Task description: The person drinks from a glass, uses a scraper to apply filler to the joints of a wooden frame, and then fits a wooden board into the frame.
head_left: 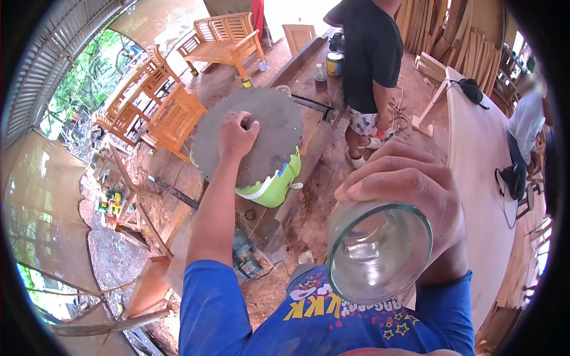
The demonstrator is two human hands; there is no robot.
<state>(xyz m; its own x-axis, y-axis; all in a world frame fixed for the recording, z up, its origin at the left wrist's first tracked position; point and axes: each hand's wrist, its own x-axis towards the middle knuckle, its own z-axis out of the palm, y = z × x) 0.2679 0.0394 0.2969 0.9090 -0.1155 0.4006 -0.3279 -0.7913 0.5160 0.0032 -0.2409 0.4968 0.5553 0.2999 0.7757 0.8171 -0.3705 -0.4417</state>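
Note:
In my right hand (409,190), raised close to the camera, is a clear glass (380,255), its rim turned toward me and my fingers wrapped round it. The glass looks empty apart from reflections. My left hand (238,137) rests on a round grey disc (267,136) with an uneven edge, fingers curled and thumb bent toward them. Whether anything small lies between those fingers is hidden. Green and white material (273,185) hangs below the front edge of the disc.
A person in a dark shirt (371,53) stands beside a bench with a bottle (321,77) and a yellow jar (334,64). Wooden chairs (175,121) and a wooden bench (222,44) stand at upper left. A long pale board (481,142) is at right, another person (525,118) beyond.

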